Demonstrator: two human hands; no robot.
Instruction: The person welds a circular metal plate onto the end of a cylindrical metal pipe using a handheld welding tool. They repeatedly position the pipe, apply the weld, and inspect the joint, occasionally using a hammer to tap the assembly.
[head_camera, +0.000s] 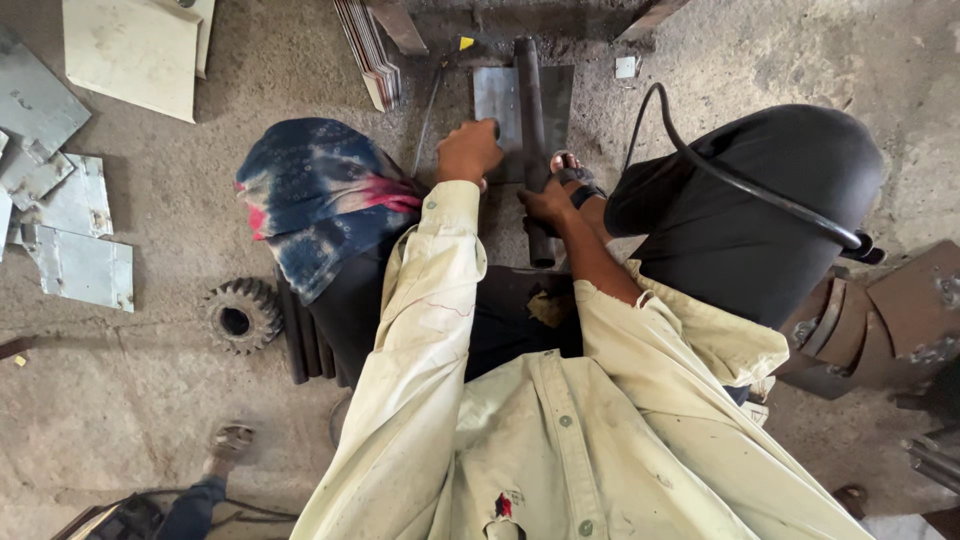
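lying on grey steel plate (497, 100) — dark round pipe (530, 110) | right hand (548, 203) gripping it

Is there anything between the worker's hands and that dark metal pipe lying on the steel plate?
Nothing visible. The right hand already rests on the dark pipe, and the left hand presses the steel plate right beside it.

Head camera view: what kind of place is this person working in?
Most likely a metal workshop, with work done on the floor. Cut sheet-metal pieces lie on the gritty concrete, a toothed gear sits nearby, and the left hand and right hand steady a dark pipe on a steel plate.
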